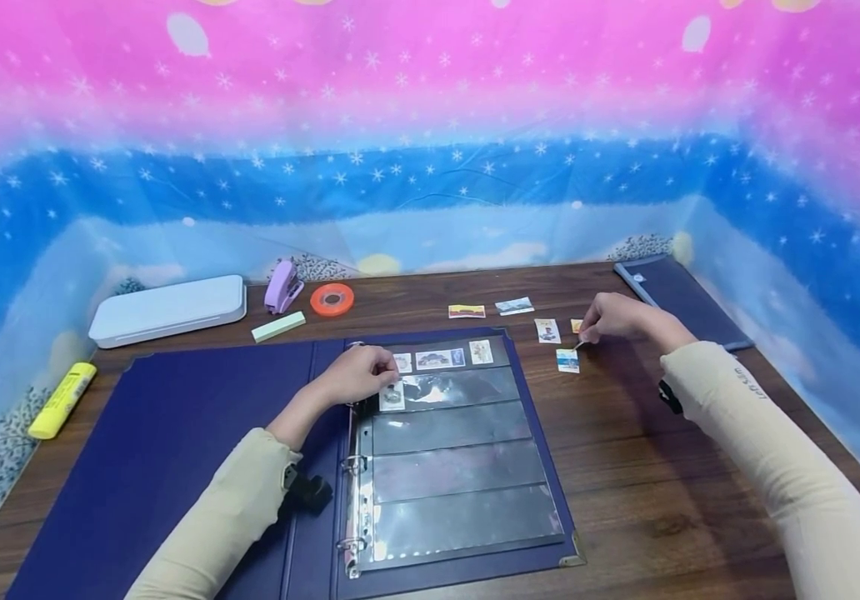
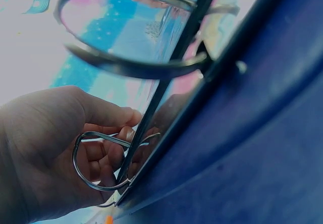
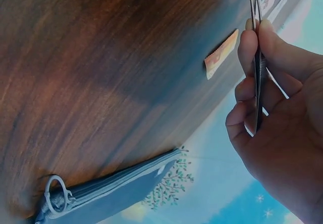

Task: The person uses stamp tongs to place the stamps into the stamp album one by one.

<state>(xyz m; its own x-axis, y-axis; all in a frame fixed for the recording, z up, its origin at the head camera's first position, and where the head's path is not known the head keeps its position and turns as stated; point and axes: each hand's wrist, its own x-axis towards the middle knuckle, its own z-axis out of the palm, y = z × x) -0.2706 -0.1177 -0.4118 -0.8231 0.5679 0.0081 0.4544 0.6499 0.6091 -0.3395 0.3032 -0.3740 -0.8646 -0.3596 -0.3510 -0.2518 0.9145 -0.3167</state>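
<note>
Holding a pair of thin, shiny metal tweezers (image 3: 259,72), my right hand (image 1: 616,318) pinched them between thumb and fingers, with the tips at a small paper stamp with a blue picture (image 1: 568,362). From my far-off seat I could not tell if the tips had closed on it. That stamp lay on the brown wooden table (image 1: 647,467), to the right of the big dark blue ring binder (image 1: 167,442), near a small orange paper stamp with a bumpy edge (image 3: 222,55). My left hand (image 1: 351,375) was at the see-through plastic page with dark pockets (image 1: 460,475), beside a silver metal ring (image 2: 108,139). Its fingers were bent by a small pale paper stamp (image 1: 392,398), but I could not tell if they pinched anything.

I judged the blue stamp to be very light, so a puff of air might have pushed it. It looked thin and bendy, and I thought it could crease or rip easily. The best hold seemed to be near one edge, with a soft squeeze. The shiny page looked slippery.
</note>
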